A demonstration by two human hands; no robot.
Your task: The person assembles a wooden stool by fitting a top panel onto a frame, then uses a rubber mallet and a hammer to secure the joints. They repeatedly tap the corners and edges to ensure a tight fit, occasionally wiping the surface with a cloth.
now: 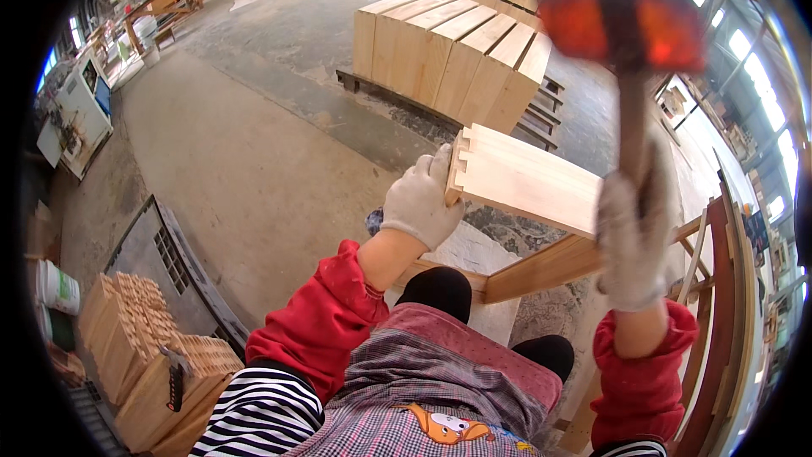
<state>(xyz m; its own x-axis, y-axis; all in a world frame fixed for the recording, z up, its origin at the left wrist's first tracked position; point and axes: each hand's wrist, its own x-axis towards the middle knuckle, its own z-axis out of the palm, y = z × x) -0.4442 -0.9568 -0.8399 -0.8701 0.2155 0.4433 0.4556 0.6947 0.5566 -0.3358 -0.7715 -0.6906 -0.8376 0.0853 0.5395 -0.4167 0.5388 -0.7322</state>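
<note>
My right hand, in a pale work glove, is closed round the wooden handle of a mallet. The mallet is raised, its orange-red head with a dark middle band blurred by motion. A light wooden board with dovetail cuts lies in front of me, joined at its left end to a piece seen edge-on. My gloved left hand grips that left end, fingers over the corner. Below, another wooden board slants between my knees and the right side; how it joins the upper board is hidden by my right hand.
Several stacked wooden boxes or panels stand on a dark pallet ahead. At lower left, boards with notched ends are piled, a hammer with a black-red handle on them, near a white bucket. A long bench runs along the right.
</note>
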